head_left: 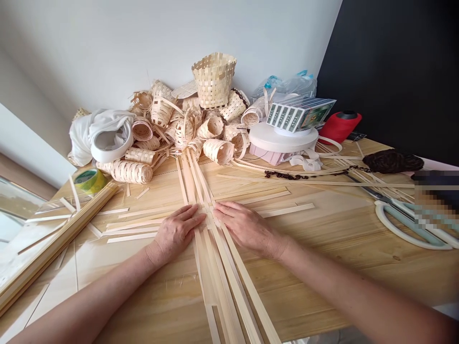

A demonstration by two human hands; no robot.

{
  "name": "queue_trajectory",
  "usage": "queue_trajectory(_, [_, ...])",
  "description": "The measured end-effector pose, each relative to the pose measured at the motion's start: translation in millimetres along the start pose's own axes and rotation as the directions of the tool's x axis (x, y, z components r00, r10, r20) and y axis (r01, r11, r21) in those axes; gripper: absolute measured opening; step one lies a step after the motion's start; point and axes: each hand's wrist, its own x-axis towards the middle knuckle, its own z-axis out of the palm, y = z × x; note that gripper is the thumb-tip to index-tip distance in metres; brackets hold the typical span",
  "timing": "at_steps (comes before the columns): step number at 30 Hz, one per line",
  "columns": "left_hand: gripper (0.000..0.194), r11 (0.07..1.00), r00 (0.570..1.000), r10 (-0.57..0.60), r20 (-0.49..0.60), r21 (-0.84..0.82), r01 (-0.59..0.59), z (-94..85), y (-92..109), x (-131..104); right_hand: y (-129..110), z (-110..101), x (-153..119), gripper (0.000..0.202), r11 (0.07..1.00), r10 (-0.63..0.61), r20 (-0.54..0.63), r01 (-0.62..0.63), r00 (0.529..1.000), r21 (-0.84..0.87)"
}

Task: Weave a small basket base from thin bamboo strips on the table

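Pale flat wooden strips run lengthwise over the table and cross shorter sideways strips, interlaced at the centre. My left hand rests at the left side of this crossing, its fingers bent together and thumb pointing inward; whether it grips a strip is hidden. On the right side, my right hand lies low over the strips, fingertips at the weave, fingers close together and partly hidden. The woven patch shows between the two hands.
Small woven baskets are piled at the back, a larger basket on top. Scissors lie right, near dark yarn and a red spool. Left are green tape and a strip bundle. Boxes stand back right.
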Motion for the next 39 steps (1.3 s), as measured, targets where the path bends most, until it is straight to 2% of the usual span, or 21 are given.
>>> queue_trajectory(5, [0.032,1.000,1.000,0.007,0.010,0.000,-0.007,-1.2,0,0,0,-1,-1,0.027,1.000,-0.006,0.020,0.006,1.000,0.002])
queue_trajectory(12, [0.040,0.998,0.996,0.027,0.086,-0.052,-0.023,-11.8,4,1,1,-5,0,0.025,1.000,0.011,0.039,-0.011,0.999,0.000])
queue_trajectory(19, [0.061,0.995,0.976,0.064,0.208,-0.091,-0.045,-15.8,2,-1,2,-12,1,0.027,0.999,0.021,0.075,-0.023,0.997,0.027])
queue_trajectory(25, [0.071,0.998,0.984,0.053,0.172,-0.052,-0.045,-12.1,4,-1,-1,-12,2,0.041,0.997,0.046,0.091,-0.050,0.995,0.052])
queue_trajectory(32, [0.046,0.990,0.995,0.090,0.048,0.102,-0.095,-8.5,6,6,-3,-3,8,0.021,0.997,0.063,0.056,-0.060,0.996,-0.052])
queue_trajectory(39, [0.033,0.993,0.998,0.067,-0.003,0.101,-0.066,-6.7,8,8,-9,-10,13,0.020,0.994,0.100,0.107,-0.096,0.989,-0.048])
